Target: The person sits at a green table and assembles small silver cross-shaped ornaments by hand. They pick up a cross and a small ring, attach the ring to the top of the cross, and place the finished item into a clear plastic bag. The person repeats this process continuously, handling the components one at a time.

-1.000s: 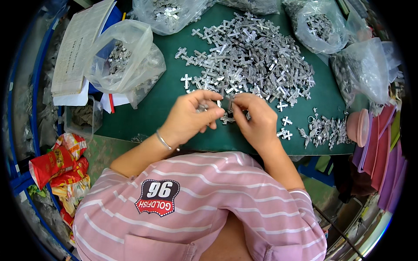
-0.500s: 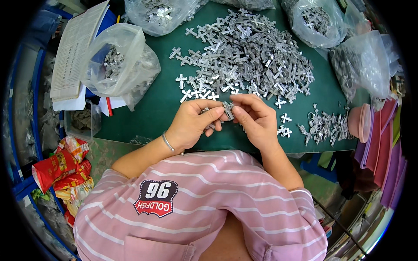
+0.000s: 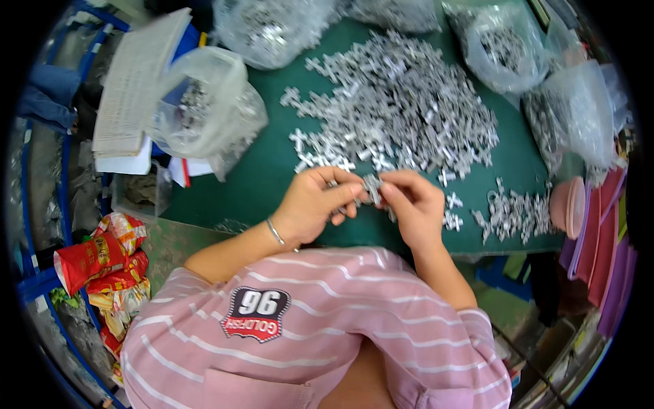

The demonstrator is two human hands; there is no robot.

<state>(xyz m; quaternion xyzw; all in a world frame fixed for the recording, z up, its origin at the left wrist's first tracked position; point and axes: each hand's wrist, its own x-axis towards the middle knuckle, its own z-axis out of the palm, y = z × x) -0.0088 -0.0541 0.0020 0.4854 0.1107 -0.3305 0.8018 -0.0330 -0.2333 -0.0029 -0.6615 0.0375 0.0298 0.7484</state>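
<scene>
Green counter (image 3: 218,198) spans the view; its near edge runs just in front of a person in a pink shirt with white stripes (image 3: 320,320). Main heap of silver-grey metal crosses (image 3: 415,102) spread over the counter's middle, beyond the hands. Clear plastic bags around it: open bag at left (image 3: 201,109), with metal pieces inside; bag at upper left (image 3: 272,34), similar contents; open bag at upper right (image 3: 501,48); darker-filled bag at right (image 3: 575,116). Printed sheets (image 3: 136,88) lie beside the left bag. Red packets (image 3: 95,262) at lower left, off the counter. Left hand (image 3: 315,208) and right hand (image 3: 419,204) close together near the counter's front edge, short of the heap. Cluster of metal pieces (image 3: 518,215), some with ring-like parts, to the right of the right hand, just beside a pink tub (image 3: 569,208). A few loose crosses (image 3: 452,211) between cluster and right hand. Silver bracelet (image 3: 274,232) on left wrist. Smallest item: one grey metal piece (image 3: 372,189), pinched between thumb and forefinger of both hands; left hand's other fingers curled, contents of that palm unclear. Fine detail of the piece blurred.
</scene>
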